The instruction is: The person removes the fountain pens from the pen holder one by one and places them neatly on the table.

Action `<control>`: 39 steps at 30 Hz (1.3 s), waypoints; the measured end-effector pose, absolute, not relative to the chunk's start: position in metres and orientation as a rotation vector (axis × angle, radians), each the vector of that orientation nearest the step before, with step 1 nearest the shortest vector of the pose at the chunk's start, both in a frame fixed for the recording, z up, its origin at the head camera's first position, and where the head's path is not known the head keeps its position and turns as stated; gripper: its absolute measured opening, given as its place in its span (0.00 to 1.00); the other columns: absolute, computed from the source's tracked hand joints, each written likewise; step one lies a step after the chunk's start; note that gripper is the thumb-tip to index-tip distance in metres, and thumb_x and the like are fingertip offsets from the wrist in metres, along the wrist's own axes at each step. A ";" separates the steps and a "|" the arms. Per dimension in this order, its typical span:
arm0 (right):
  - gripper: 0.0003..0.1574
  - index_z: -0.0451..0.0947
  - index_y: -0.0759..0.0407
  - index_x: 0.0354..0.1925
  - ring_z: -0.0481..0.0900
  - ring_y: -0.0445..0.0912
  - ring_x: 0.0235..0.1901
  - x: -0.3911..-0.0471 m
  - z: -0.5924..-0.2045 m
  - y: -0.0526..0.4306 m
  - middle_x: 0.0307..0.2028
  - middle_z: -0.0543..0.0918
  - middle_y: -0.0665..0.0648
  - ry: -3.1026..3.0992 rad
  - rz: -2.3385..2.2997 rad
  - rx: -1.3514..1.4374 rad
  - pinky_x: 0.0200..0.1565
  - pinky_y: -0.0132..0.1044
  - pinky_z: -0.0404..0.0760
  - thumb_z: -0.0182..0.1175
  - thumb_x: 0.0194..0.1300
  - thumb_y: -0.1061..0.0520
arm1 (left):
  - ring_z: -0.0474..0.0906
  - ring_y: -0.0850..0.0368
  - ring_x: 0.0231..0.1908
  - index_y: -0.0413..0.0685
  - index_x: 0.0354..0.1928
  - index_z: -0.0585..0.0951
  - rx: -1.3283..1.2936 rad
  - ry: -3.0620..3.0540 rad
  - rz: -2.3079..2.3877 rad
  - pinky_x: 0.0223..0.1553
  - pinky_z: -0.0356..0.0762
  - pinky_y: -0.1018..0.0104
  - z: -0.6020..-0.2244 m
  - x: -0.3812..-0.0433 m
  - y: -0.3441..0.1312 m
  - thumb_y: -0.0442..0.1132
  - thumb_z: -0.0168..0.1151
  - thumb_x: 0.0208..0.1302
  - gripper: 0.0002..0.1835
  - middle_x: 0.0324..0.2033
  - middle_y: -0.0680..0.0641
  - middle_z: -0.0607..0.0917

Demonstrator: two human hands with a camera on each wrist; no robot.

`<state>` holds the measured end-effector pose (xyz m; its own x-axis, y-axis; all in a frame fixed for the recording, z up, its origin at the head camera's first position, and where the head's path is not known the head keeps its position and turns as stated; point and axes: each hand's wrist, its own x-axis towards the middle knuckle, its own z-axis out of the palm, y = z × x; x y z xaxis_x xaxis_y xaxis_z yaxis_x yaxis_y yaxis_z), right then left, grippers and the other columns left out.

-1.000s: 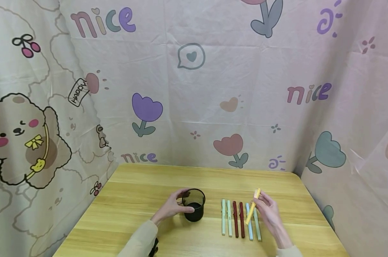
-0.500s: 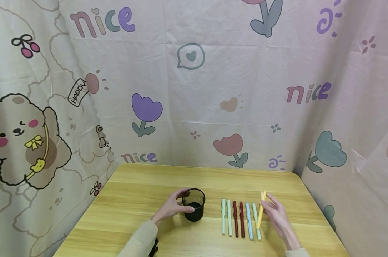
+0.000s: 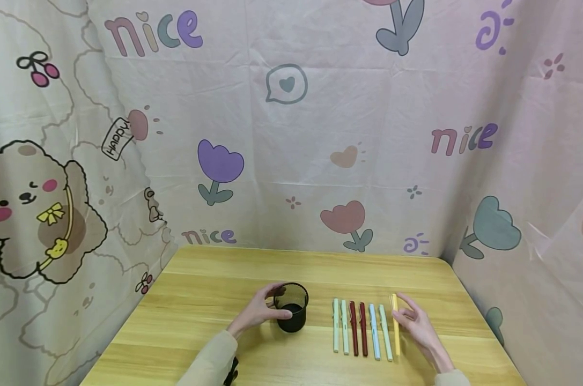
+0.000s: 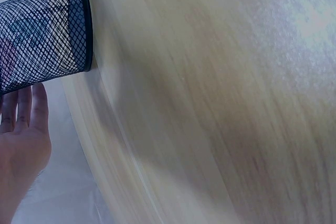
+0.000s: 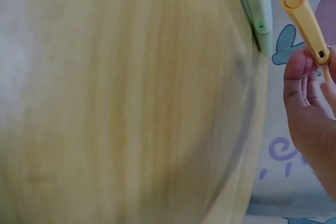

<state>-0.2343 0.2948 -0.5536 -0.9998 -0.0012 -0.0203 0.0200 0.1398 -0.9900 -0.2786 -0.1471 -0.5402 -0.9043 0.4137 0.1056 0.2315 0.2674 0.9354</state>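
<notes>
My left hand (image 3: 257, 313) holds a black mesh pen holder (image 3: 293, 320), thumb at the front and fingers round the far side. The holder stands upright on the table; the left wrist view shows its mesh wall (image 4: 39, 35) beside the fingers. At the right end of a row of pens, my right hand (image 3: 421, 327) pinches a yellow pen (image 3: 396, 332) near its far end. In the right wrist view the yellow pen (image 5: 307, 22) is between thumb and fingers; I cannot tell whether it touches the table. Left of it lies a pale green pen (image 3: 385, 333).
Farther left in the row lie a light blue pen (image 3: 374, 332), two dark red pens, one nearer the blue (image 3: 363, 329), and two more pale green pens, the outermost (image 3: 336, 327) closest to the holder. A patterned curtain (image 3: 291, 139) hangs behind the wooden table (image 3: 214, 279).
My right hand has carried the yellow pen rightward from above the blue and green pens and lowered it beside the row. The pen has turned straighter. The left hand keeps its place on the holder.
</notes>
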 end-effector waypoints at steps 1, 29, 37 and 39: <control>0.39 0.60 0.51 0.73 0.79 0.37 0.34 -0.234 -0.555 0.296 0.33 0.84 0.52 2.355 -2.050 0.009 0.39 0.28 0.83 0.60 0.69 0.64 | 0.70 0.38 0.67 0.47 0.72 0.69 0.607 2.368 1.705 0.69 0.72 0.41 -0.540 -0.279 -0.147 0.44 0.79 0.53 0.45 0.68 0.34 0.73; 0.40 0.50 0.79 0.71 0.71 0.36 0.23 -0.243 -0.569 0.308 0.32 0.81 0.51 2.364 -1.820 -0.058 0.25 0.26 0.73 0.58 0.70 0.66 | 0.70 0.37 0.66 0.47 0.71 0.69 0.598 2.382 1.699 0.68 0.72 0.40 -0.537 -0.277 -0.147 0.46 0.79 0.52 0.45 0.67 0.33 0.73; 0.40 0.52 0.81 0.69 0.72 0.37 0.22 -0.243 -0.570 0.308 0.32 0.81 0.55 2.418 -1.742 -0.070 0.24 0.26 0.72 0.59 0.68 0.66 | 0.70 0.37 0.66 0.46 0.72 0.68 0.599 2.392 1.677 0.68 0.71 0.40 -0.538 -0.278 -0.147 0.46 0.79 0.53 0.46 0.68 0.35 0.73; 0.39 0.53 0.81 0.68 0.71 0.37 0.22 -0.243 -0.570 0.308 0.32 0.80 0.54 2.424 -1.737 -0.071 0.24 0.26 0.72 0.59 0.68 0.66 | 0.70 0.37 0.66 0.45 0.73 0.67 0.598 2.389 1.678 0.69 0.71 0.40 -0.538 -0.277 -0.147 0.46 0.79 0.53 0.46 0.68 0.35 0.73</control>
